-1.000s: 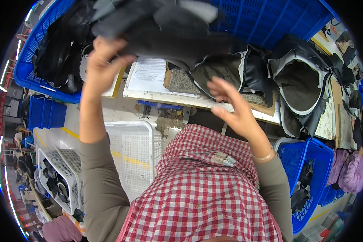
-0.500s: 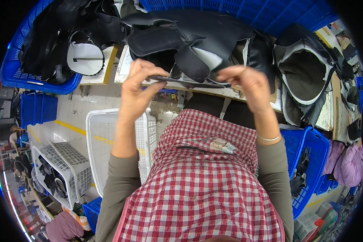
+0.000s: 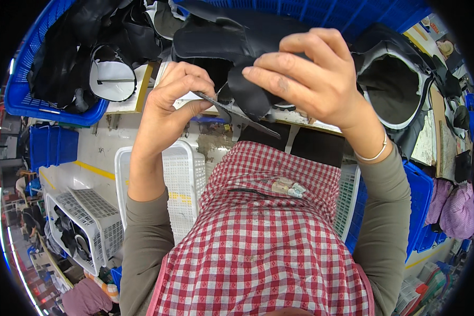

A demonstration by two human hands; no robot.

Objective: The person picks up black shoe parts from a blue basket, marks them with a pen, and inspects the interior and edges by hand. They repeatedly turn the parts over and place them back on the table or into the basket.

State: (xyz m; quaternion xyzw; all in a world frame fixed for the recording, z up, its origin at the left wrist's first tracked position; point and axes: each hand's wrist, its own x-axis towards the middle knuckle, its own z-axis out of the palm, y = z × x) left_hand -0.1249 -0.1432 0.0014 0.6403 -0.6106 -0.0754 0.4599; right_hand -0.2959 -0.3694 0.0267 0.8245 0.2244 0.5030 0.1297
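Note:
My left hand (image 3: 168, 108) pinches one end of a thin, dark leather piece (image 3: 237, 117) between thumb and fingers. Its free end slants down to the right, above the apron. My right hand (image 3: 313, 79) is raised with its fingers apart, the fingertips over a rounded black flap (image 3: 247, 97); whether they touch it I cannot tell. That flap hangs from a black leather boot upper (image 3: 210, 42) lying on the bench behind both hands. Another boot upper (image 3: 395, 89) with a pale lining rests to the right, its opening facing me.
A blue crate (image 3: 52, 111) full of black uppers stands far left, another blue crate (image 3: 363, 13) behind the bench. White baskets (image 3: 187, 181) (image 3: 100, 231) sit on the floor at left. At lower right is a blue bin (image 3: 418, 195). The bench edge (image 3: 321, 124) runs before me.
My right hand has come away from the leather piece and risen toward the upper. The piece's right end has swung down, while my left hand keeps its pinch and has shifted slightly left.

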